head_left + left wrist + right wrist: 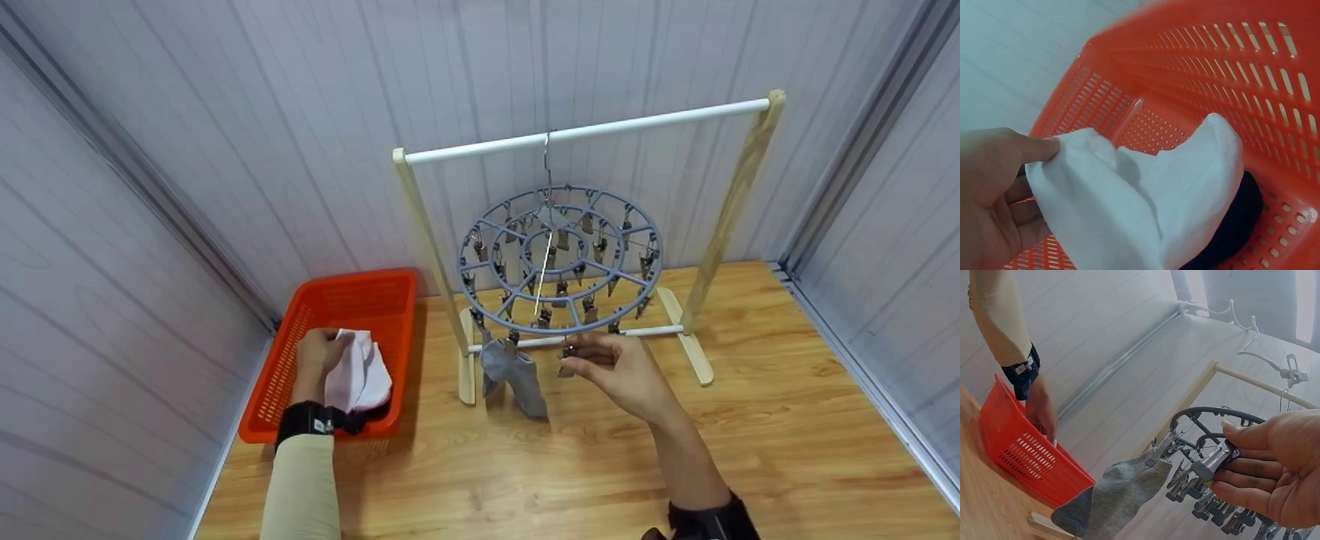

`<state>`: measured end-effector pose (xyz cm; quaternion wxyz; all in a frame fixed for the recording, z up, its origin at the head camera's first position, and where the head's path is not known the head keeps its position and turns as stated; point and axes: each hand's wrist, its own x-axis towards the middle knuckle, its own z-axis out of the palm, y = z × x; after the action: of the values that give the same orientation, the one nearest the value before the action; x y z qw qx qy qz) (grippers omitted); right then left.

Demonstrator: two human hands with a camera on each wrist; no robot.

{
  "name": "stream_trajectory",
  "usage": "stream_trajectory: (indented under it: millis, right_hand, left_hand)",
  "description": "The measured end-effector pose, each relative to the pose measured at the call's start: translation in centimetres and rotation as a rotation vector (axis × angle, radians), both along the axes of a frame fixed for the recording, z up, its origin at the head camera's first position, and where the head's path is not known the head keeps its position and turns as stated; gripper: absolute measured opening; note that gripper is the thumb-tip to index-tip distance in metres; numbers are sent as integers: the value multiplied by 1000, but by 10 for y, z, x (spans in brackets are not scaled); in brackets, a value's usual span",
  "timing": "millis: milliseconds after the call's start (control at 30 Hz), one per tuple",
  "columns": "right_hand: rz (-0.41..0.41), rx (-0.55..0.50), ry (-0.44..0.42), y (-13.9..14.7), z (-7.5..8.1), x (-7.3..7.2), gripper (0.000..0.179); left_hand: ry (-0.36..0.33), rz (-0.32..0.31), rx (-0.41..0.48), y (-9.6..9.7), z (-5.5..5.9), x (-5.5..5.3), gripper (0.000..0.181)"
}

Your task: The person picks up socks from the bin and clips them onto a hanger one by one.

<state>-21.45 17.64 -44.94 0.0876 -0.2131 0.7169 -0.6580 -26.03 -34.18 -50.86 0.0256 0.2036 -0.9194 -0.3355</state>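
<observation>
Over the red basket [407, 337], my left hand [319, 354] pinches a white sock [1106, 202] by its edge, between thumb and fingers. Part of a dark cloth [1244, 214] shows beneath it. My right hand [619, 371] holds a metal clip [1216, 460] at the near side of the round grey drying hanger [553, 217]; thumb and fingers lie on either side of the clip, and nothing hangs from it. Just left of that hand, a grey sock [517, 371] hangs from another clip.
A wooden stand with a white top bar [637, 127] carries the hanger by its hook. Several more clips dangle around the rings. The stand's feet [686, 337] rest on the wood-grain surface [480, 480]. Pale panel walls [315, 112] enclose the back and sides.
</observation>
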Motion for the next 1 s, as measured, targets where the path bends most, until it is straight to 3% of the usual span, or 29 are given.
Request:
stream_trajectory:
  millis: [167,500,733,1000]
  right_hand:
    - [5,-16,5,0,0,0,30]
    - [-6,-17,13,0,-1,-1,33]
    - [-16,-15,19,1,-2,-1,35]
    - [-7,-22,10,1,-1,0,36]
  left_hand:
    - [108,19,13,2,2,5,44]
    - [218,-3,-6,9,13,8,34]
    - [334,40,-1,15,29,15,30]
    - [514,76,-16,28,51,31,24]
